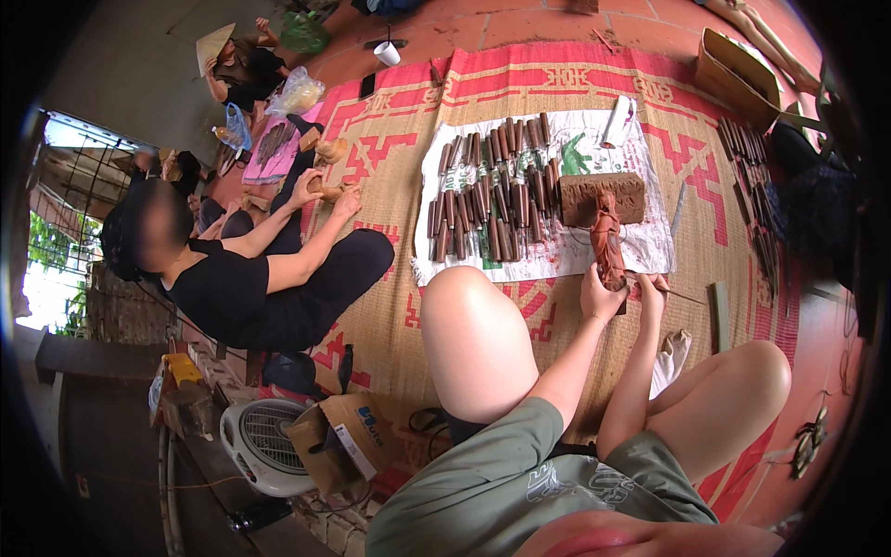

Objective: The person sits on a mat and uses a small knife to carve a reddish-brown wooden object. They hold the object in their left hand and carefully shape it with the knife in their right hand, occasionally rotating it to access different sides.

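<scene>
A reddish-brown carved wooden figurine [607, 237] stands tilted before me, its top resting against a brown block [577, 200]. My left hand [601, 295] is closed round the figurine's lower end. Close beside it, my right hand [652, 291] is closed in a pinch on a thin dark pointed tool [685, 296], which sticks out to the right; its exact kind is unclear. Just beyond lie several wood-handled carving chisels [501, 200] in rows on a white printed sheet [657, 249]. A white roll [615, 122] lies at the sheet's far right.
On the patterned mat [390, 167], a person in black [241, 278] sits at left, handling a pale wooden piece [327, 188]. More tools [750, 195] and a box [738, 79] are at right. A fan [269, 446] and cardboard box [348, 436] stand lower left.
</scene>
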`<state>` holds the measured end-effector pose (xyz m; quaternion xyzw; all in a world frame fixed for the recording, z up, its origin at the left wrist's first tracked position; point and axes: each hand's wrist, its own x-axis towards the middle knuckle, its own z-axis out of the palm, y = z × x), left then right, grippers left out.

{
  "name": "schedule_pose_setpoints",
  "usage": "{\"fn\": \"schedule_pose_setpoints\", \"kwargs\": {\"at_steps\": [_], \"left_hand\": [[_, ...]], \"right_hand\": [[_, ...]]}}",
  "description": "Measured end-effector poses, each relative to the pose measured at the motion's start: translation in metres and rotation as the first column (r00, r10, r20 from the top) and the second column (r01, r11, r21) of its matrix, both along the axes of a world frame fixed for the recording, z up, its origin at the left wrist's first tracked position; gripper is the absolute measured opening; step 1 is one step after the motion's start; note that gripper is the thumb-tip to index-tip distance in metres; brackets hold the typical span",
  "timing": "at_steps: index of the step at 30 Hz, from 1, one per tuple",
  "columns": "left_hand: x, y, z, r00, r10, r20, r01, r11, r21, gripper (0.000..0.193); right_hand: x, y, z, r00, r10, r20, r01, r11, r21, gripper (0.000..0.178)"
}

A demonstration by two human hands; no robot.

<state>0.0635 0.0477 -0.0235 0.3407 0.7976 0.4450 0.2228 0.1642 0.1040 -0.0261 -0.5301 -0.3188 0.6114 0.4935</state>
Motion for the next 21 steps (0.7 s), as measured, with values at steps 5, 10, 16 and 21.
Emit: {"fn": "schedule_pose_setpoints", "kwargs": {"at_steps": [5,10,16,21], "left_hand": [[0.002,0.004,0.007,0.997,-0.018,0.069,0.020,0.999,-0.027,0.084],[-0.001,0.000,0.002,0.997,-0.011,0.075,0.013,1.000,-0.018,0.084],[0.001,0.003,0.008,0.999,-0.016,0.034,0.016,1.000,-0.014,0.082],[0.000,0.000,0.002,0.999,-0.007,0.034,0.007,1.000,0.002,0.082]], "right_hand": [[-0.008,0.008,-0.001,0.999,-0.040,-0.030,0.040,0.999,0.017,0.017],[0.003,-0.003,-0.001,0.999,0.041,0.001,-0.041,0.995,-0.089,0.015],[-0.006,-0.002,-0.003,0.983,-0.077,-0.164,0.058,0.991,-0.117,0.017],[0.002,-0.005,-0.004,0.997,-0.057,-0.043,0.051,0.991,-0.124,0.019]]}}
